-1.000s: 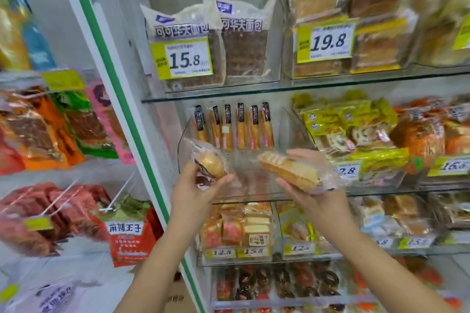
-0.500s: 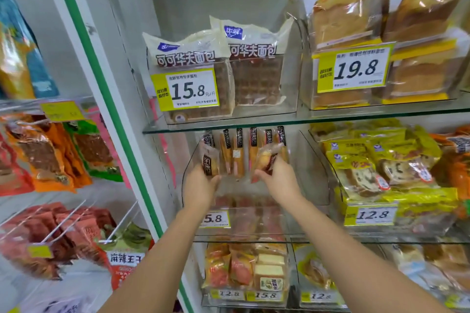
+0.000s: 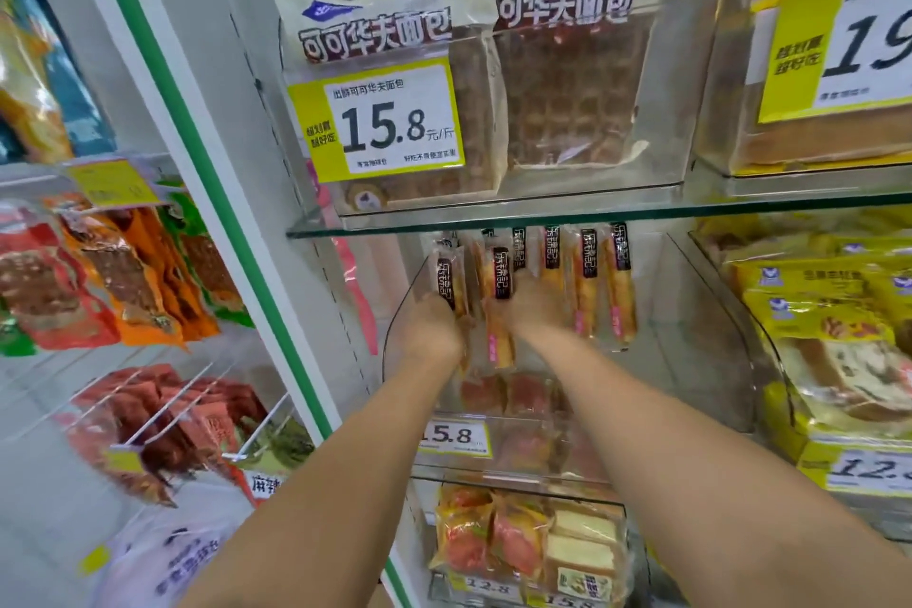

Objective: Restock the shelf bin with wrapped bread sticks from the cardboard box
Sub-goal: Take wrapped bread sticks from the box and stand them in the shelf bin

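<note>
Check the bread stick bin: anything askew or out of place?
Nothing spilled or damaged. In the clear bin, the left stick in the left hand and the next stick in the right hand sit lower than the upright row to their right; both look mid-placement.

The bin (image 3: 701,341) sits under the glass shelf (image 3: 543,218). Bread sticks (image 3: 619,281) stand upright along its rear. Left hand (image 3: 432,328) and right hand (image 3: 530,306) are inside the bin, side by side, each gripping one. Waffle bags (image 3: 567,79) stand on the shelf above.
</note>
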`<state>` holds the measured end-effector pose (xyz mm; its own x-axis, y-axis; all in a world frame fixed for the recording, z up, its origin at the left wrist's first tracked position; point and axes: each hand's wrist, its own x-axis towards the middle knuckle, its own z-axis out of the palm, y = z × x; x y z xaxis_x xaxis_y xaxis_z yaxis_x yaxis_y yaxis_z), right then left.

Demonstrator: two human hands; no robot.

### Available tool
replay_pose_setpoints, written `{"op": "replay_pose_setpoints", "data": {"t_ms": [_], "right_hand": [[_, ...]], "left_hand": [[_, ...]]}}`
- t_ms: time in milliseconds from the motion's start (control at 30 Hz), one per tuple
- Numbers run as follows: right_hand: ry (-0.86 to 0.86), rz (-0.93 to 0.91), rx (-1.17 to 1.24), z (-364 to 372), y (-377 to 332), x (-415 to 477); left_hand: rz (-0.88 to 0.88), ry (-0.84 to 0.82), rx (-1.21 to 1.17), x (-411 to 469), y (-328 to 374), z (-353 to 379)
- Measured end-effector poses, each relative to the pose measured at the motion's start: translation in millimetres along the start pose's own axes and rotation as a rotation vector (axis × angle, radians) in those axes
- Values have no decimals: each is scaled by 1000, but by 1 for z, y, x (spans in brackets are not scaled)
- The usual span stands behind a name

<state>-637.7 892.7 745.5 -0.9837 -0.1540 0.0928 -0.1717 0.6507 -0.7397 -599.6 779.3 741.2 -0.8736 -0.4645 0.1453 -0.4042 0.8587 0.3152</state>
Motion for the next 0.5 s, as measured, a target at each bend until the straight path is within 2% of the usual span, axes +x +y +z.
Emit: {"op": "replay_pose_setpoints", "data": {"t_ms": [100,200,500], "right_hand": [[6,-33,4,7,-4,8],[0,-66,5,10,-11,15],[-94,-10,44,20,-15,29]], "left_hand": [[-19,31,79,1,5,-7],[-46,14,46,7,7,-7],[-66,-15,80,13,13,-6]]}}
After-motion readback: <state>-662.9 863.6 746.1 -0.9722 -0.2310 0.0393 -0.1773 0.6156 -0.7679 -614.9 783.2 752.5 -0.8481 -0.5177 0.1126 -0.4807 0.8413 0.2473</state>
